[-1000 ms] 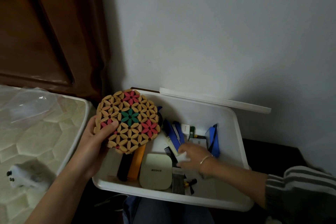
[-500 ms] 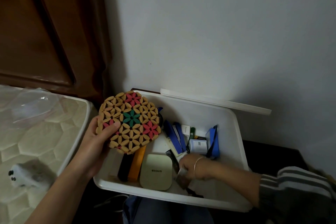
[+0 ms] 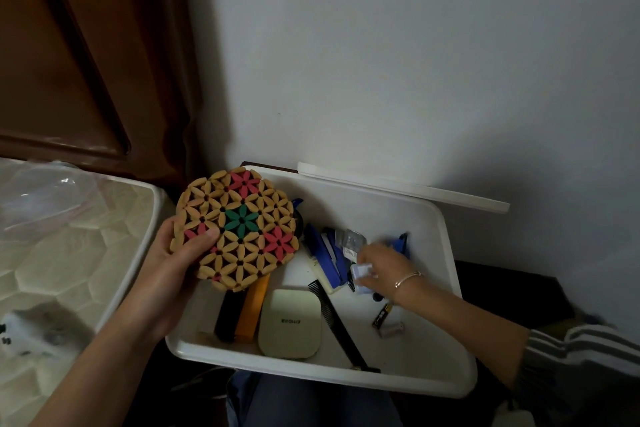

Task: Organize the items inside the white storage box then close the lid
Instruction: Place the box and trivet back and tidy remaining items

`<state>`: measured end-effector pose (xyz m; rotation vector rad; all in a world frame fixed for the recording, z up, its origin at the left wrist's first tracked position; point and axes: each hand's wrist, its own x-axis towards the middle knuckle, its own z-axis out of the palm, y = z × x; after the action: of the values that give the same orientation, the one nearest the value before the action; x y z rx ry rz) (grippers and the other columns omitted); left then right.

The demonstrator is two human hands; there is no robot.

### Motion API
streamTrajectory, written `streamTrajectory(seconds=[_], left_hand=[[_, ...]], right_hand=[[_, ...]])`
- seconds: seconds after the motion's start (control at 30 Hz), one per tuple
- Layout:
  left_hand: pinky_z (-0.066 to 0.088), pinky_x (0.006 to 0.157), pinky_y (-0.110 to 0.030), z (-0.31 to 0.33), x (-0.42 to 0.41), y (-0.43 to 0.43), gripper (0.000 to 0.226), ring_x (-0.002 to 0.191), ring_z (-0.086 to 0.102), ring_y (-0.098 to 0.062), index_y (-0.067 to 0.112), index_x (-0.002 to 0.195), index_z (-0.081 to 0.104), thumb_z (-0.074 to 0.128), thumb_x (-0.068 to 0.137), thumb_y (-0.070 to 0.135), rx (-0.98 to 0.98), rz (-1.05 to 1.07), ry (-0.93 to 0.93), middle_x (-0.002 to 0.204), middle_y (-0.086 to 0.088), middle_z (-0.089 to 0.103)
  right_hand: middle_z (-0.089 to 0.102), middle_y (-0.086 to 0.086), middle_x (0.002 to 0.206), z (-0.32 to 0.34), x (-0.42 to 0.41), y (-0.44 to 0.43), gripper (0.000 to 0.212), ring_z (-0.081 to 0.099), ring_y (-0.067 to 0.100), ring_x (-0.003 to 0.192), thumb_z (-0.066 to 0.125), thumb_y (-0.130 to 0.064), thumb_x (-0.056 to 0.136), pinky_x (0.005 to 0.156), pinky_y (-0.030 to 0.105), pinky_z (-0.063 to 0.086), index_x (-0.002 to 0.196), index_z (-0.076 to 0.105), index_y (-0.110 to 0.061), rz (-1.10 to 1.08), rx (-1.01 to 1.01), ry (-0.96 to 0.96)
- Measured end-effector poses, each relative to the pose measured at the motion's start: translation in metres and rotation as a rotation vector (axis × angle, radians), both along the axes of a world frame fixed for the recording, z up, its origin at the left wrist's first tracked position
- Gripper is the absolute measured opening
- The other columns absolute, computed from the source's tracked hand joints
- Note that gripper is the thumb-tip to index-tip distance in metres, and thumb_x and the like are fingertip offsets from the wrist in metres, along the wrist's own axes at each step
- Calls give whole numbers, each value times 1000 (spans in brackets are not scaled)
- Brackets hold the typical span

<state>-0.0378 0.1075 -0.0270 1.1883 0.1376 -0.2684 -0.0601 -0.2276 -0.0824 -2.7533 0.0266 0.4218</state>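
1. We see the white storage box [image 3: 446, 253] open side up. Its long axis runs left to right, with the right end slightly nearer us.
2. The lid [image 3: 415, 189] stands on edge just behind the box's far rim, parallel to that axis.
3. Our left hand [image 3: 166, 274] grips a flower-patterned trivet [image 3: 239, 229] over the box's left end. The thumb presses its face, which is turned towards us, and the fingers curl behind it.
4. Our right hand [image 3: 384, 267] is inside the box's right half, its blurred fingers curled round a small pale box [image 3: 360, 272].
5. At the box's near left, a black bar [image 3: 228, 314] and an orange bar [image 3: 251, 312] lie side by side, pointing near to far. A cream case [image 3: 291, 322] lies just right of them.
6. A black comb [image 3: 341, 326] slants from the box's centre to its near rim.
7. A blue stapler [image 3: 325, 253] lies at the far middle. A battery [image 3: 381, 315] lies at the box's right, under our wrist.
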Motion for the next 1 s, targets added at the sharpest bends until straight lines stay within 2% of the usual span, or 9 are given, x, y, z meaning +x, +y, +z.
streamTrajectory(seconds=[0.07, 0.2, 0.33, 0.47, 0.57, 0.73, 0.83, 0.9, 1.0], left_hand=[[58, 64, -25, 0, 0, -1, 49, 95, 71, -17, 31, 119, 55, 67, 73, 22, 6, 7, -2, 108, 1, 72], [58, 64, -25, -1, -1, -7, 50, 96, 71, -19, 29, 121, 55, 69, 73, 22, 16, -9, -10, 109, 0, 72], [58, 67, -27, -5, -4, -22, 53, 99, 70, -20, 28, 124, 54, 70, 74, 21, 16, -50, -2, 114, -1, 70], [58, 67, -27, -8, -7, -33, 55, 97, 70, -19, 27, 124, 53, 70, 72, 19, 17, -72, 14, 113, -1, 70], [58, 65, -26, -9, -8, -35, 53, 95, 71, -19, 26, 122, 54, 70, 72, 18, 7, -78, 34, 111, -1, 71], [58, 65, -26, -9, -9, -34, 54, 95, 71, -19, 27, 120, 55, 72, 70, 21, 26, -87, 47, 110, 0, 71], [58, 64, -25, -7, -10, -35, 53, 94, 71, -18, 29, 118, 56, 72, 69, 21, 31, -87, 44, 108, 1, 72], [58, 63, -25, -6, -10, -35, 53, 93, 71, -18, 28, 118, 56, 72, 68, 22, 36, -88, 36, 107, 1, 72], [58, 63, -25, -5, -10, -34, 54, 92, 72, -18, 28, 117, 56, 72, 66, 22, 39, -92, 36, 107, 1, 72]], right_hand=[[53, -1, 107, -3, -10, -5, 24, 54, 19, 98, 70, -29, 81, 75, 21, 37, 98, 54, -25, 209, -120, 199], [48, 11, 130, -13, -16, -15, 47, 51, 28, 114, 66, -14, 83, 90, 33, 43, 127, 48, -11, 485, -367, 450], [43, 20, 134, -25, -16, -12, 54, 48, 37, 119, 61, -1, 85, 93, 49, 44, 134, 38, -1, 734, -639, 409], [58, 20, 121, -45, -25, -4, 24, 58, 35, 107, 50, -6, 93, 79, 43, 45, 117, 52, -1, 889, -758, 388], [64, 19, 112, -52, -26, -7, 17, 62, 33, 99, 49, -6, 94, 71, 39, 43, 108, 57, -1, 867, -746, 425], [56, 22, 119, -50, -21, -8, 32, 57, 37, 105, 57, -9, 89, 84, 43, 47, 120, 49, 0, 739, -637, 528], [56, 22, 119, -44, -18, -3, 30, 57, 35, 106, 55, -10, 91, 85, 41, 48, 118, 52, 1, 634, -580, 592], [58, 18, 117, -33, -13, 0, 28, 58, 32, 104, 54, -16, 91, 82, 36, 48, 116, 56, -2, 527, -499, 563], [62, 13, 111, -7, 11, -2, 27, 60, 28, 100, 53, -16, 89, 73, 28, 43, 114, 57, -8, 317, -391, 378]])
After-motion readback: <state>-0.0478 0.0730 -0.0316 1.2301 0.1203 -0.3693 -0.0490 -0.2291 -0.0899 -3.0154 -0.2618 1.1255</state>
